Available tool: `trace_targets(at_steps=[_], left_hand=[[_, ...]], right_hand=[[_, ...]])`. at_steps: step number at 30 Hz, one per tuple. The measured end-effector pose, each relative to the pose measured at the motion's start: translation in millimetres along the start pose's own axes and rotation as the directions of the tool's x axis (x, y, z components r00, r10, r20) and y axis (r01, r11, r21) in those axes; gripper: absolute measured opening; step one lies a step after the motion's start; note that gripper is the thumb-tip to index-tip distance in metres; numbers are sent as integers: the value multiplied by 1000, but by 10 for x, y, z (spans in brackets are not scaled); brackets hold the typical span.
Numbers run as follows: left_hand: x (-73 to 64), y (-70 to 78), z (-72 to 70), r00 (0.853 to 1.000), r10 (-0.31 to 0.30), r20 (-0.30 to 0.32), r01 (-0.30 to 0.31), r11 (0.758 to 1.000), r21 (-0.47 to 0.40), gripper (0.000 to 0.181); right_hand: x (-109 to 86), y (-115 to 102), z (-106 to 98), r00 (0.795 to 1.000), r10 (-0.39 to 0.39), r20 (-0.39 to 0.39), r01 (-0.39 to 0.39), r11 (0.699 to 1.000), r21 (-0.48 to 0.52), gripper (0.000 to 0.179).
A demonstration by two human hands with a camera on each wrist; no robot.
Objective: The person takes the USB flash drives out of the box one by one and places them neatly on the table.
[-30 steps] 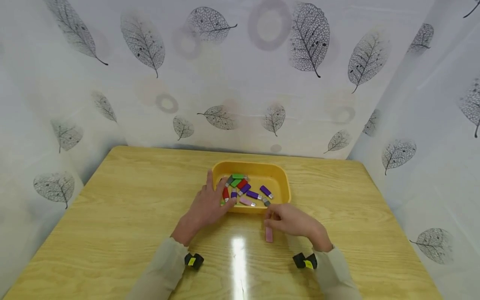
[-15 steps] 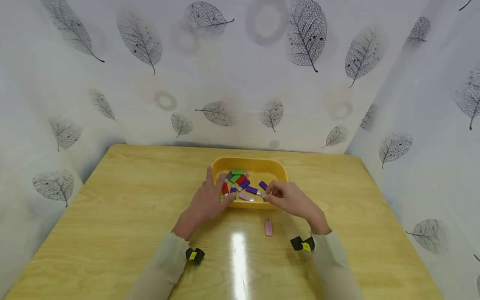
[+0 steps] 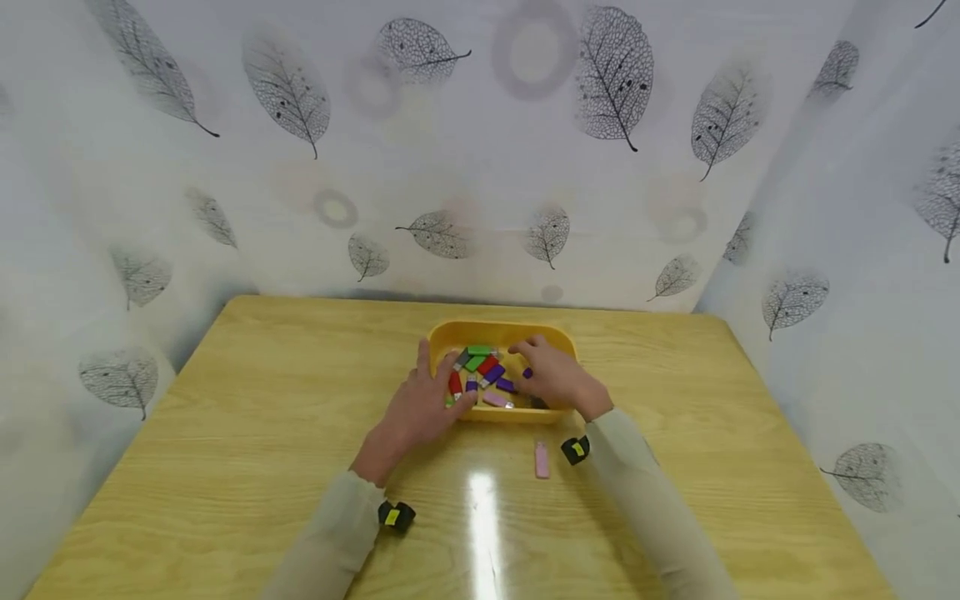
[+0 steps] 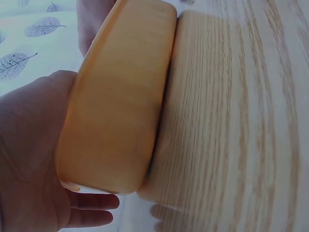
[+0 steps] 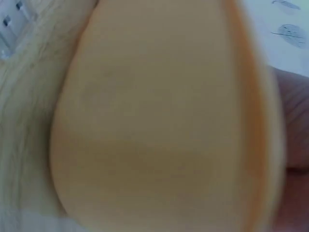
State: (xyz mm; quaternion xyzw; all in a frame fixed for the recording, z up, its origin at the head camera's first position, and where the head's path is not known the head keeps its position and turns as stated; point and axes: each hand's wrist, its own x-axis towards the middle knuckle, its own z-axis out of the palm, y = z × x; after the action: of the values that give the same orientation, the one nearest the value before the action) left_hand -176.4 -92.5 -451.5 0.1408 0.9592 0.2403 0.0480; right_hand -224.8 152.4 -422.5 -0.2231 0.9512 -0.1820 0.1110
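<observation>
A yellow tray (image 3: 504,414) holds several USB flash drives in green, red, purple, grey and pink, such as a pink one (image 3: 496,400) by its front wall. My left hand (image 3: 420,406) grips the tray's left end, its thumb over the front rim; in the left wrist view, two fingers extend past the outside of the tray wall (image 4: 116,106). My right hand (image 3: 553,372) reaches over the right side, fingers spread above the drives and nothing visible between them. It partly hides a purple drive (image 3: 506,386). Another pink flash drive (image 3: 542,460) lies on the table in front.
The wooden table (image 3: 300,358) ends at a leaf-patterned curtain (image 3: 480,167) behind the tray. Black wrist cameras (image 3: 396,517) sit below both hands. The tray's outer wall (image 5: 154,106) fills most of the right wrist view.
My right hand has left the pink flash drive on the table and moved up into the tray, then further left over the drives with its fingers spreading. The left hand stays in place.
</observation>
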Motion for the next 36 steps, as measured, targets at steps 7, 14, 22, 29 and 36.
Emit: trace_targets(at_steps=[7, 14, 22, 29, 36], left_hand=[[7, -14, 44, 1000, -8, -10, 8, 1000, 2, 81], [-12, -20, 32, 1000, -18, -13, 18, 1000, -2, 81], [3, -25, 32, 1000, 19, -25, -19, 1000, 16, 81], [4, -25, 30, 999, 31, -33, -30, 999, 23, 81], [4, -32, 37, 999, 23, -31, -22, 1000, 21, 81]], right_hand=[[155, 100, 215, 999, 27, -25, -26, 999, 28, 46], [212, 110, 291, 999, 5, -37, -2, 997, 81, 36], [222, 112, 315, 997, -63, -34, 66, 993, 103, 31], [207, 112, 319, 996, -86, -22, 88, 991, 97, 36], [240, 91, 305, 998, -61, 5, 59, 985, 161, 35]])
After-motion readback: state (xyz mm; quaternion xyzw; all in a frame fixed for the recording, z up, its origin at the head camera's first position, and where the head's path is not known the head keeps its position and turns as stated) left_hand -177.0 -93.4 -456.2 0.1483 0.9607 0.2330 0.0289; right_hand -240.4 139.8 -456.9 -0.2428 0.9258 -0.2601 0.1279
